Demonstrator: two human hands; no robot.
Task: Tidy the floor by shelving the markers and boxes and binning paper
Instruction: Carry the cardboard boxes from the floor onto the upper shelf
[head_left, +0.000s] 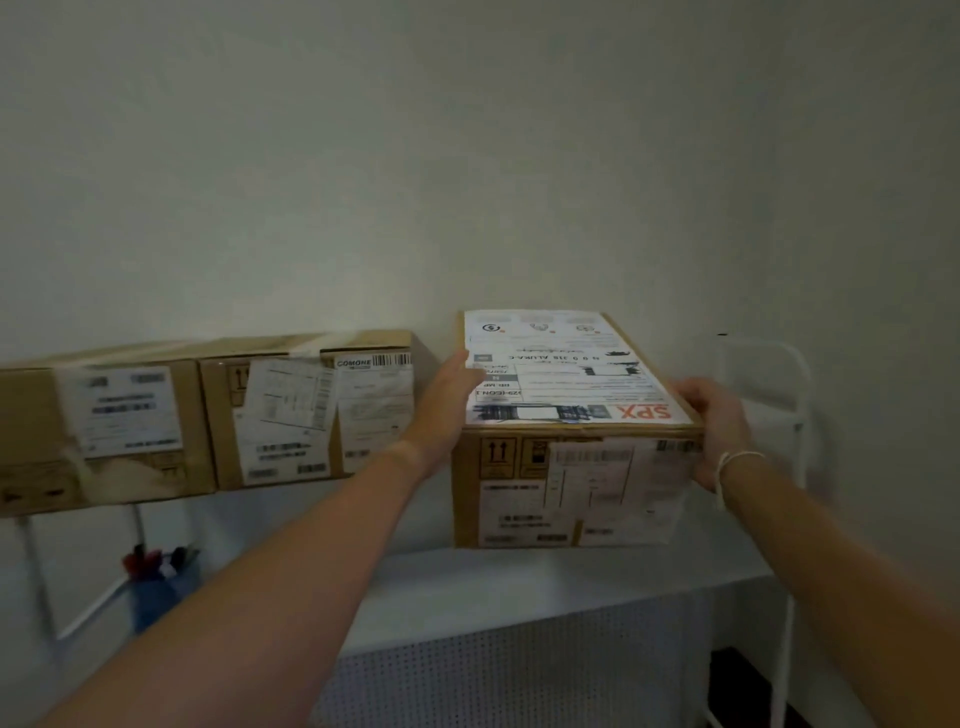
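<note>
Box in play: cardboard box (571, 441) with the SPX label sat right of centre, on the white shelf (467, 587) I think, bottom edge was blurry.
Left hand (447, 410): I had it flat against the box's left side.
Right hand (714, 431): wrapped round the right corner.
Neighbours: two shelved boxes (208, 415) at mid-left.
Markers (156, 561): in a blue cup (158, 597), lower left.
</note>
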